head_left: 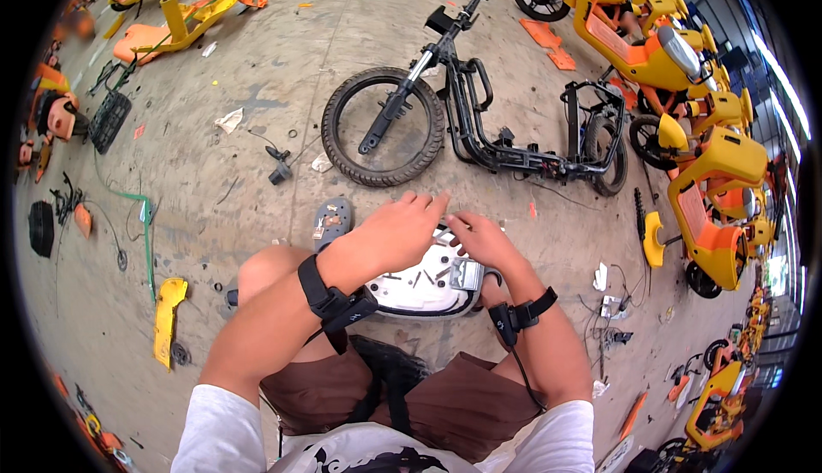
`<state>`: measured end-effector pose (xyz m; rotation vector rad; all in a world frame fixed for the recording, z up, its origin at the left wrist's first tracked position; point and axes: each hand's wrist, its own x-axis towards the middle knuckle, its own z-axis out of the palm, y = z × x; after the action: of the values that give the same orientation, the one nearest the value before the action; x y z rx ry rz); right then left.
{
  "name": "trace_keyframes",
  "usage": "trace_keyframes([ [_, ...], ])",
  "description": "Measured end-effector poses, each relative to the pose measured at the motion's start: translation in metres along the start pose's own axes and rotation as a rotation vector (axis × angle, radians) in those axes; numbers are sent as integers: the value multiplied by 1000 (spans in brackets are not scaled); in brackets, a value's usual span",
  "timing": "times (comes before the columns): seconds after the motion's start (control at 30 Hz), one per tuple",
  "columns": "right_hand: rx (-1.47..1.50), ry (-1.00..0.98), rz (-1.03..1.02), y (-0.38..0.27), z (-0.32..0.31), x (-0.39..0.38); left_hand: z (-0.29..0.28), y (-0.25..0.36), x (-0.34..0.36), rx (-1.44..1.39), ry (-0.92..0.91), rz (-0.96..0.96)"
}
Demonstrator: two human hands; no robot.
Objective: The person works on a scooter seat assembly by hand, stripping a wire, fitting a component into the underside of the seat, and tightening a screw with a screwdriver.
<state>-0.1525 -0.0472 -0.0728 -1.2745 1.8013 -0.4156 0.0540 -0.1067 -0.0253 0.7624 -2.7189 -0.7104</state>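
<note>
A white panel-like part with a dark rim [407, 293] lies low in front of me, between my legs. Small dark fasteners or holes and dark slim pieces show on its face. On its right side sits a clear plastic box [467, 274]. My left hand [398, 232] is over the panel's far left edge, its fingers bent and pointing right, the tips hidden. Close beside it, my right hand [482, 238] has its fingers curled in toward the left. Both hands look closed; whatever is between their fingertips cannot be made out.
Beyond my hands stands a stripped black scooter frame [505, 158] with its front wheel [384, 126]. Yellow scooters [719, 173] line the right side. A yellow panel [169, 323] and a green strap [147, 233] lie left; loose cables [612, 306] lie right. A grey clog [332, 220] is on my left foot.
</note>
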Motion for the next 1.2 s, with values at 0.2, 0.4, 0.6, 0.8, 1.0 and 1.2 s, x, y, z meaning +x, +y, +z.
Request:
trace_keyframes([
  [0.2, -239, -190, -186, -7, -10, -11, 26, 11, 15, 108, -210, -123],
  [0.4, -286, -109, -236, 9, -23, -15, 52, 10, 22, 208, -249, -170],
  [0.6, -333, 440, 82, 6, -44, -16, 62, 8, 19, 187, -194, -127],
  [0.8, -312, 317, 2, 36, 7, 11, 64, 5, 16, 223, -245, -140],
  [1.0, -279, 414, 19, 24, 16, 12, 69, 16, 13, 314, -190, -57],
  [1.2, -341, 372, 76, 9, 11, 10, 83, 20, 6, 375, -108, -114],
])
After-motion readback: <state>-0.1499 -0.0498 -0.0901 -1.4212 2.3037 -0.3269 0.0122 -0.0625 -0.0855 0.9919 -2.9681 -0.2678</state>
